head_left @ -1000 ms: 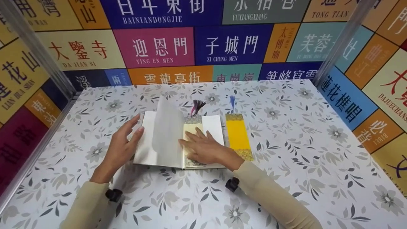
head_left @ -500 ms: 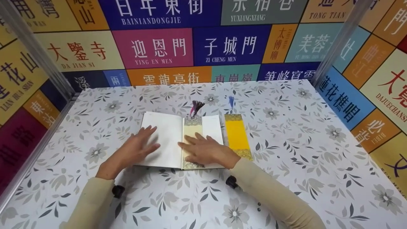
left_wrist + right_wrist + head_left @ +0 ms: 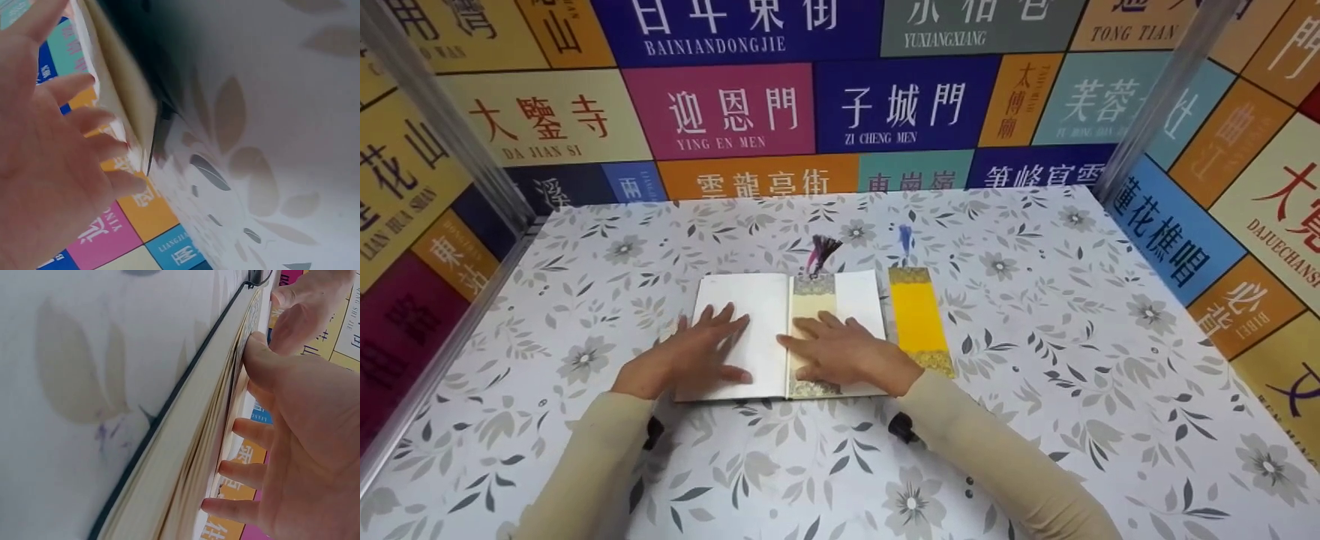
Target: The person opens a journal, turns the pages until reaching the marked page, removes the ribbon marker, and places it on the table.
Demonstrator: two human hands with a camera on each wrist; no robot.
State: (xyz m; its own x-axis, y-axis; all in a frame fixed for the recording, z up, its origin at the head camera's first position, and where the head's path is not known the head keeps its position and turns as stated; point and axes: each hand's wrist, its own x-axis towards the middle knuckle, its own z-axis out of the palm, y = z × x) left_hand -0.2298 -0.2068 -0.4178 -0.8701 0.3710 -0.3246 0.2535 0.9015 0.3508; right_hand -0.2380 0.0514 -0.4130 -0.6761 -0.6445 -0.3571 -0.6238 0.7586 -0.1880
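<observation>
An open book (image 3: 761, 322) with blank-looking white pages lies flat on the table. My left hand (image 3: 697, 349) rests with fingers spread on its left page; the left wrist view shows these fingertips on the page beside the book's edge (image 3: 126, 90). Across the right page, my right hand (image 3: 847, 352) lies spread over a cream bookmark (image 3: 814, 304) with patterned ends, set along the spine. Its dark and pink tassel (image 3: 823, 253) sticks out past the top edge. In the right wrist view, the fingertips touch the page above the thick page block (image 3: 180, 467).
Just right of the book lies a yellow bookmark (image 3: 917, 319) with patterned ends and a blue tassel (image 3: 905, 238). The table (image 3: 1072, 337) has a floral cover. Behind it stands a wall (image 3: 720, 109) of coloured panels with Chinese lettering.
A raised page has turned down flat onto the left side. My left hand has moved right from the book's left edge onto that page. My right hand has stayed in place.
</observation>
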